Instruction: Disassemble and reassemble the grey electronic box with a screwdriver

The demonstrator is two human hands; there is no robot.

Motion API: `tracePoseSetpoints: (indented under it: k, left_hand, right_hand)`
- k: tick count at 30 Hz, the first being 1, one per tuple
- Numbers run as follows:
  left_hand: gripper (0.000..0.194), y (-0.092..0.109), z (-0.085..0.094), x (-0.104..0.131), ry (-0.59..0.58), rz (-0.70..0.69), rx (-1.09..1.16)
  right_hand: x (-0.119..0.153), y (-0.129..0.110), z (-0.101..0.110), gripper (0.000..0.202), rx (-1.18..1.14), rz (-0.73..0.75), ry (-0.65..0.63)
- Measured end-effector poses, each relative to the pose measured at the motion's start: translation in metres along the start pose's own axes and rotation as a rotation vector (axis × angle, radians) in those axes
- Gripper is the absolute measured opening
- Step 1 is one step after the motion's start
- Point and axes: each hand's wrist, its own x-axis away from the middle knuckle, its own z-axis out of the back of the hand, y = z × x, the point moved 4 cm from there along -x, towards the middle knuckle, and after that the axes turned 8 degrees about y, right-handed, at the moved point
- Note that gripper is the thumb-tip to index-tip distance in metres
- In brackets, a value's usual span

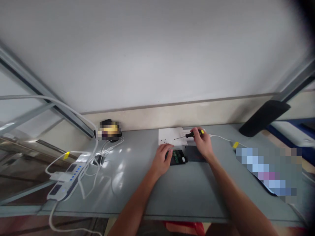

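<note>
My right hand (202,141) grips a screwdriver (190,134) with a black and yellow handle. Its thin shaft points left, with the tip over a white sheet (169,133). Several small dark screws (163,141) lie on the sheet's left part, near my left fingers. My left hand (162,160) is closed around the left end of an opened black device (181,158), whose green circuit board (176,156) shows on top. Just right of the device, below my right hand, lies a flat dark panel (195,154), partly covered by the wrist.
A white power strip (66,182) with tangled white cables stands on the grey table (187,190) at left. Blurred-out items (109,131) sit at the back left. At right are a blurred screen (268,173) and a black upright object (263,118). A wall closes off the back.
</note>
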Motion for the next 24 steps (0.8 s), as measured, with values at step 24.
tracePoseSetpoints:
  k: [24]
  left_hand:
    - [0.026, -0.012, 0.002, -0.004, 0.104, 0.084, 0.025]
  right_hand:
    - [0.01, -0.005, -0.013, 0.052, -0.262, -0.191, -0.191]
